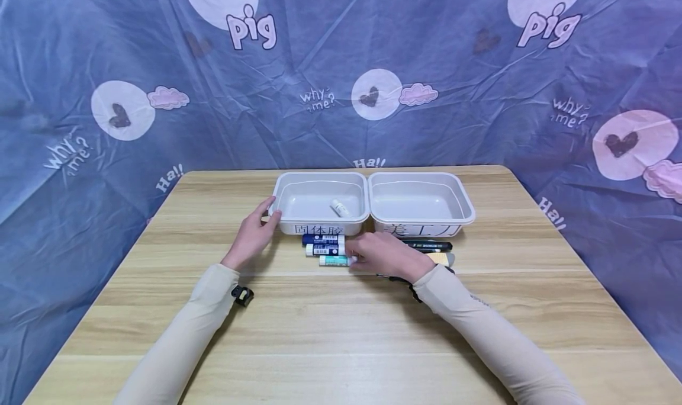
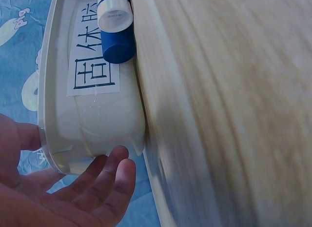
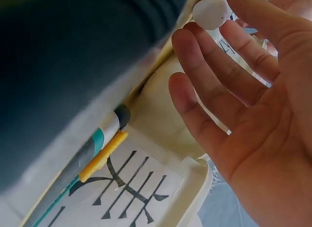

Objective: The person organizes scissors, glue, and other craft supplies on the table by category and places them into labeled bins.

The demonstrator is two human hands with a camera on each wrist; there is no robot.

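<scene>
White tray [image 1: 319,177] at open left hand [image 1: 254,234]

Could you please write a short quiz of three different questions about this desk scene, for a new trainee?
1. True or false: the right white bin already holds a glue stick.
2. Which hand touches the left white bin? A) left hand B) right hand C) both
3. Fill in: the glue sticks on the table lie in ____ of the left white bin, on the person's side.

Key:
1. False; it looks empty, and the one white glue stick lies in the left white bin.
2. A
3. front
</scene>
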